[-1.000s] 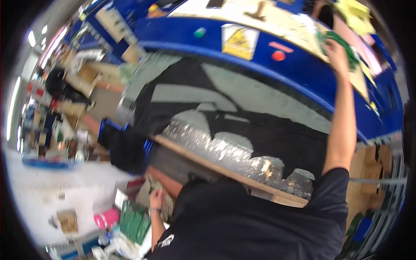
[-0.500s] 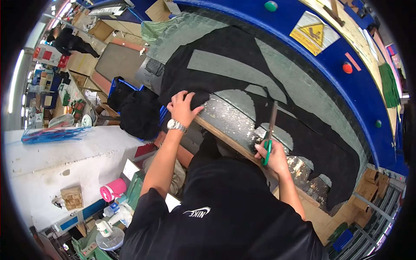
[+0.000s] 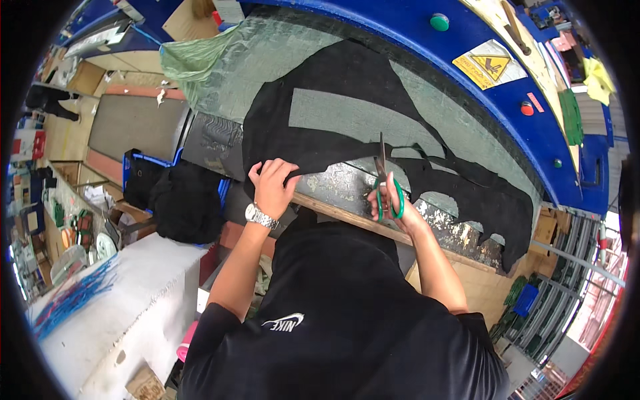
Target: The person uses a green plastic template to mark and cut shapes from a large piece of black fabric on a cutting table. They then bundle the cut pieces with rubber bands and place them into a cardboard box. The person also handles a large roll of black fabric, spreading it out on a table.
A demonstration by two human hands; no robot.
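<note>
A large sheet of black fabric with several cut-out openings lies over the grey-green work surface. My right hand holds scissors with green handles, its fingers in the loops. Their blades point away from me and reach the narrow strip of fabric at the middle, beside a cut-out. At the sheet's near left edge, my left hand has its fingers bent over the fabric and the thumb close against them. A metal watch is on my left wrist.
A wooden strip edges the worktop nearest me. Beyond it runs a blue machine beam with a warning sign and buttons. At left are a blue crate with black fabric and a white table. Metal racks stand at right.
My view has turned a little. The scissors have moved left along the fabric, and their blades now meet the strip. My left hand's spread fingers have drawn together at the fabric's edge.
</note>
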